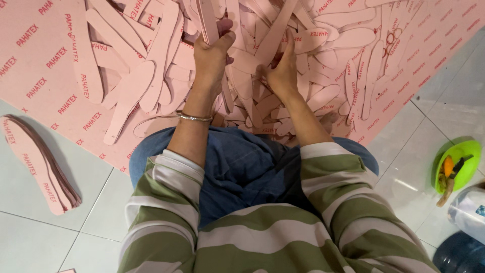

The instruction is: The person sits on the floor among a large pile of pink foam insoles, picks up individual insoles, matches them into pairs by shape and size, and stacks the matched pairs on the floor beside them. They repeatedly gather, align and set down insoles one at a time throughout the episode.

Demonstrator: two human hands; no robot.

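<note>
Left hand (212, 53): fingers closed around an upright bundle of pink insole cut-outs (208, 20), above the loose insole pile (262, 96). Right hand (284, 71): partly curled, fingertips pressed into the same pile on the pink sheet (40, 65).

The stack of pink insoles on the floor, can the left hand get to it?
Probably yes: the stack of insoles lies on bare tile with nothing between. But the left hand already grips a pink insole, so it isn't free.

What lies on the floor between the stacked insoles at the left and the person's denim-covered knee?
In the head view, bare pale floor tile separates the stacked insoles from the knee; the edge of the pink printed sheet reaches in above it.
</note>
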